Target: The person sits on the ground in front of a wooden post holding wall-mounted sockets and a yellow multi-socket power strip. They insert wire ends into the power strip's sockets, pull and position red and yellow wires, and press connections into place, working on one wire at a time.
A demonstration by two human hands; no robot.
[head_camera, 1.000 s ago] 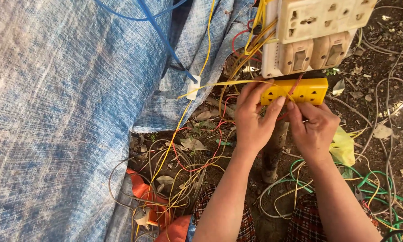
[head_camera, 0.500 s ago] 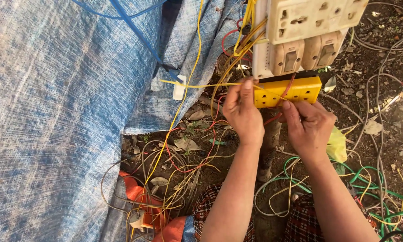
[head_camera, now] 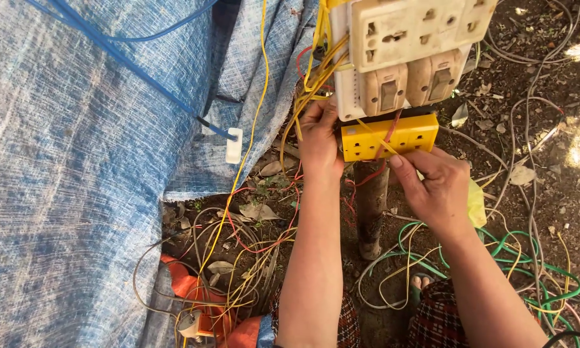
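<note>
Both hands work at a yellow socket block (head_camera: 389, 137) fixed on a post (head_camera: 371, 206) under a cream switch panel (head_camera: 406, 55). Left hand (head_camera: 320, 145) grips the block's left end, fingers closed around it. Right hand (head_camera: 435, 187) pinches a thin yellow wire (head_camera: 381, 143) that crosses the block's face. Red and yellow wires (head_camera: 238, 238) tangle on the ground below, green ones (head_camera: 528, 258) to the right. Blue tarp (head_camera: 64, 167) covers the left, with a blue cable (head_camera: 141, 71) across it.

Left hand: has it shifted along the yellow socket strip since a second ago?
Yes. The left hand slid from the yellow socket strip's middle to its left end, below the cream switch board.
</note>
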